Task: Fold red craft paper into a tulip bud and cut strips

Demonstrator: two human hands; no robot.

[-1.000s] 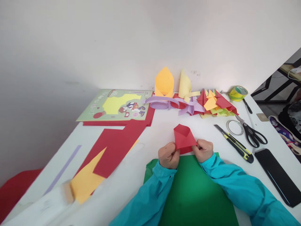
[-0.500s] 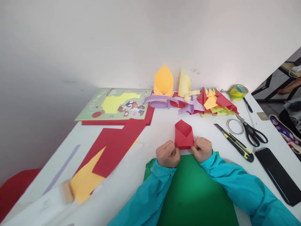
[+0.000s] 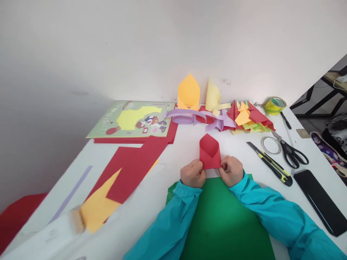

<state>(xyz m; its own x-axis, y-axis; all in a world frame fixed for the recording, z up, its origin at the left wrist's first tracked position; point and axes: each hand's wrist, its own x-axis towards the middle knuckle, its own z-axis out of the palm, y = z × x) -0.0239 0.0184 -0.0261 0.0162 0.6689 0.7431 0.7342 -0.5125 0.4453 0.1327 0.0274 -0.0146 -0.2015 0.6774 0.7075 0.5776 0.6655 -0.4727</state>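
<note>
Left hand [image 3: 193,174]: fisted, gripping the folded red paper [image 3: 210,161] at its lower left corner;
Right hand [image 3: 231,170]: half-curled, pinching its lower right corner;
Folded red paper: right of frame centre, near the green sheet [image 3: 225,220].

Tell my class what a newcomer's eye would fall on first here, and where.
Probably the large green sheet at the bottom, between two teal sleeves. Just beyond it, the left hand and right hand hold a folded red paper by its lower corners. Behind, an orange paper shape stands upright before the white wall.
</note>
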